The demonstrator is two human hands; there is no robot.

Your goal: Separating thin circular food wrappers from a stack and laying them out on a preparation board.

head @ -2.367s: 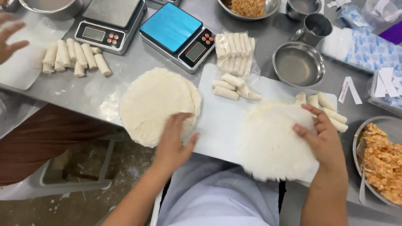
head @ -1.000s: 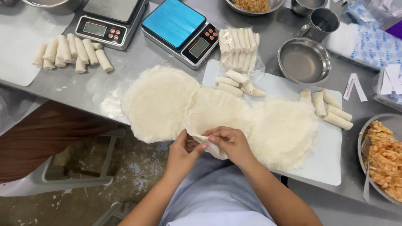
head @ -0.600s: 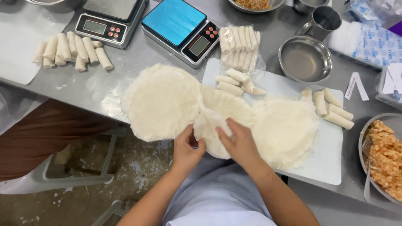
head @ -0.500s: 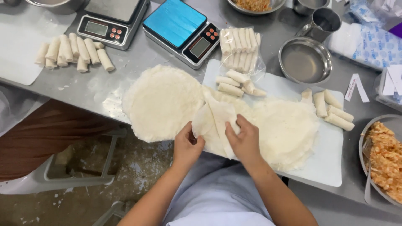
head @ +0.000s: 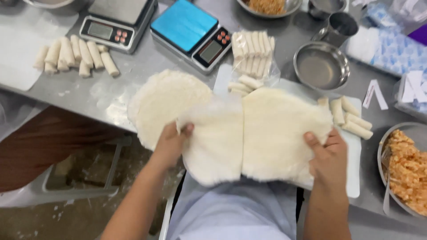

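Steel worktop (head: 147,66), each hand, left (head: 171,142) and right (head: 328,155), gripping thin, floury, ragged-edged wrapper sheets (head: 249,133).

On the grey steel table (head: 133,66), a round stack of thin white wrapper sheets (head: 167,102) lies near the front edge, left of the flat white plastic cutting board (head: 356,178). The left hand (head: 171,142) and right hand (head: 327,155) hold one pale thin wrapper sheet (head: 249,138) between them, over the board's near part. Short pale rolled pastries (head: 349,118) lie on the board's far right corner. Behind the stack sits the blue-topped digital scale (head: 189,31); left of it the grey digital scale (head: 118,20). A small round steel bowl (head: 321,66) stands behind the board. At the right edge sits a round steel bowl of orange shredded filling (head: 407,171).
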